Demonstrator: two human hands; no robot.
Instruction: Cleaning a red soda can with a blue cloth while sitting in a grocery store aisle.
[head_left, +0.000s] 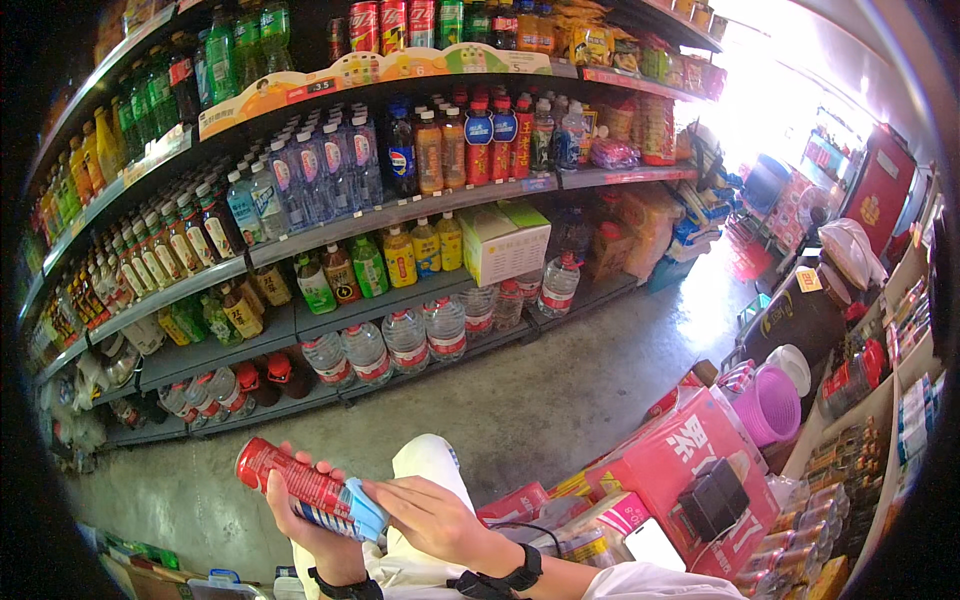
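My left hand (319, 521) is wrapped around a red drink can (300, 480), which lies tilted in the palm with its far end up to the left. A light blue cloth (365, 514) covers the can's lower right end. My right hand (424, 517) presses that cloth against the can with its fingers held together. Both wrists wear black straps. Below the hands are my legs in white trousers (427, 465).
Ahead stand shelves (450, 191) of bottled drinks, with large water bottles (367, 352) on the lowest level. To the right are a red carton (660, 487), a black box (712, 499), a phone (654, 546) and a pink basket (766, 405). Grey floor (525, 397) lies between.
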